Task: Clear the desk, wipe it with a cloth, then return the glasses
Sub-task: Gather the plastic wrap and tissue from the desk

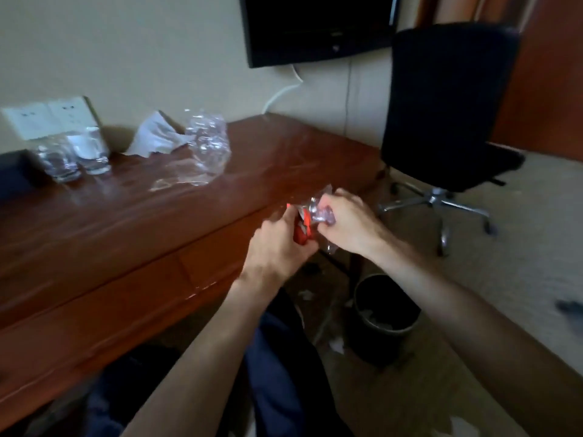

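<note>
Both hands meet over the front right edge of the brown wooden desk (126, 222). My left hand (277, 244) grips a red and white wrapper (302, 230). My right hand (350, 222) grips crumpled clear plastic (318, 212) right beside it. Two clear drinking glasses (60, 162) (93, 152) stand at the desk's back left. A larger crumpled clear plastic wrap (208, 149) lies further back on the desk, with a white cloth or paper (156, 138) behind it by the wall.
A dark waste bin (383, 313) stands on the floor below my right forearm, with scraps of litter around it. A black office chair (448, 108) stands at the desk's right end. A wall-mounted television (315, 26) hangs above. A dark object (17, 175) lies at far left.
</note>
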{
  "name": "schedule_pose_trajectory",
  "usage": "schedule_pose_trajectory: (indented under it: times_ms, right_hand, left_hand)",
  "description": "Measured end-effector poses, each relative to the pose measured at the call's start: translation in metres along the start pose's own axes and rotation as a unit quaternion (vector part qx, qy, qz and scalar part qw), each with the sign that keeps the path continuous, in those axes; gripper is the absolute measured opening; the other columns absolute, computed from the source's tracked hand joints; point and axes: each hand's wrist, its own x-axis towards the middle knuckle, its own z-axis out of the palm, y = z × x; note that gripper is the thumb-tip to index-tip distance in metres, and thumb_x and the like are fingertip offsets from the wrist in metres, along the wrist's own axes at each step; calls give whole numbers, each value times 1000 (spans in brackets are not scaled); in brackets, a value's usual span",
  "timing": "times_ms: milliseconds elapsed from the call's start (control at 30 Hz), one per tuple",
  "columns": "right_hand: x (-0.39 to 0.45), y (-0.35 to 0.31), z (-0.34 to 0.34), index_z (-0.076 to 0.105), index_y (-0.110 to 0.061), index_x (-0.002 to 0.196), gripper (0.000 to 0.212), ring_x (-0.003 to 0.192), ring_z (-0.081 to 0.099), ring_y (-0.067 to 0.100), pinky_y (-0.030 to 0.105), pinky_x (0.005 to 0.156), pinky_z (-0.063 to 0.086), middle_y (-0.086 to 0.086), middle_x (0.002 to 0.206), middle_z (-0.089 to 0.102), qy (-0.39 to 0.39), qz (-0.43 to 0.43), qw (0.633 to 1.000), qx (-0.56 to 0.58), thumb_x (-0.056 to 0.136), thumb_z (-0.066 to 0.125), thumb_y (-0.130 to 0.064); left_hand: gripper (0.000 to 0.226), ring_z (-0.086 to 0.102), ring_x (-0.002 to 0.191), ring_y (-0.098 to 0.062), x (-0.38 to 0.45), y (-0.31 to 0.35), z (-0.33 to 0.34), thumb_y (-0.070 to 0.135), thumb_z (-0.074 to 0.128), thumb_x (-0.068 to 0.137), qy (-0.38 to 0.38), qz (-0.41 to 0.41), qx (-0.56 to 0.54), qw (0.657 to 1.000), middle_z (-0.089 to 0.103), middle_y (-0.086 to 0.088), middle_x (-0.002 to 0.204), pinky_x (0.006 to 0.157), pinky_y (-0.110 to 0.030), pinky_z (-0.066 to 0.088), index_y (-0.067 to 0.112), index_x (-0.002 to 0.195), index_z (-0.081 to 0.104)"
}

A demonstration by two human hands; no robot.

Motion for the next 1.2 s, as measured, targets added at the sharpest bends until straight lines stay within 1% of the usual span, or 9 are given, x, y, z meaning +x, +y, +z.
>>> schedule_pose_trajectory:
  times_ms: [100, 233, 333, 467, 600, 767, 900, 1000, 1200]
  right_hand:
    - [-14, 82, 18, 64, -16, 98, 14, 109, 61, 32, 38, 91, 50, 6, 110, 58, -51, 96, 994, -16, 85, 64, -22]
    - [-28, 198, 52, 71, -22, 105, 45, 104, 68, 29, 38, 86, 55, 5, 110, 72, -116, 206, 971, -16, 82, 47, -53]
    - [-41, 256, 70, 73, -16, 100, 29, 96, 71, 32, 38, 82, 56, 9, 101, 74, -135, 249, 959, -24, 84, 62, -37]
    - [-42, 291, 83, 71, -10, 113, 42, 106, 65, 30, 31, 88, 44, 10, 114, 71, -146, 266, 952, -38, 89, 49, -36]
    - [-27, 314, 105, 70, -13, 119, 27, 113, 61, 27, 29, 93, 38, 8, 117, 69, -158, 271, 947, -65, 96, 58, -22]
    - [5, 333, 166, 71, -9, 115, 24, 110, 63, 28, 30, 90, 43, 12, 114, 68, -214, 285, 934, -24, 98, 56, -17]
    - [12, 352, 234, 68, -7, 110, 22, 111, 65, 36, 39, 89, 51, 15, 109, 67, -280, 369, 886, 33, 98, 61, -25]
    - [7, 363, 260, 54, -19, 140, 60, 126, 58, 32, 38, 97, 47, 9, 137, 60, -336, 425, 839, 55, 86, 76, -31]
    - [35, 324, 199, 45, -14, 150, 71, 138, 47, 34, 40, 110, 38, 13, 151, 48, -276, 378, 883, 33, 87, 74, -30]
  left_hand:
    - [48, 69, 95, -31, 22, 13, 80, 47, 69, 77, -117, -45, -26, 992, 67, 2, 98, 82, -39, 57, 36, 121, 53]
    - [36, 68, 86, -25, 60, 21, 180, 52, 66, 78, -185, -76, -47, 979, 66, 6, 87, 81, -38, 57, 39, 109, 52]
    - [31, 65, 87, -26, 82, 33, 254, 55, 64, 83, -218, -88, -74, 969, 65, 4, 92, 82, -37, 54, 40, 105, 49]
    - [37, 66, 108, -33, 96, 38, 346, 53, 59, 93, -282, -82, -68, 953, 66, -2, 110, 89, -41, 51, 33, 122, 47]
    - [77, 52, 133, -36, 108, 13, 408, 48, 63, 94, -408, -75, 15, 910, 50, -17, 147, 105, -44, 46, 9, 152, 30]
    - [57, 54, 125, -38, 129, -16, 398, 36, 63, 96, -470, -6, 75, 879, 52, -18, 139, 93, -42, 49, 8, 140, 43]
    - [47, 53, 128, -34, 138, -20, 355, 34, 58, 98, -464, 76, 114, 875, 51, -12, 141, 104, -45, 45, 16, 140, 47]
    - [39, 55, 122, -33, 135, -18, 314, 33, 56, 99, -449, 113, 121, 878, 53, -9, 135, 100, -46, 48, 18, 134, 50]
    - [40, 54, 126, -30, 139, 0, 237, 36, 50, 103, -384, 141, 170, 897, 49, -5, 138, 98, -45, 46, 21, 140, 45]
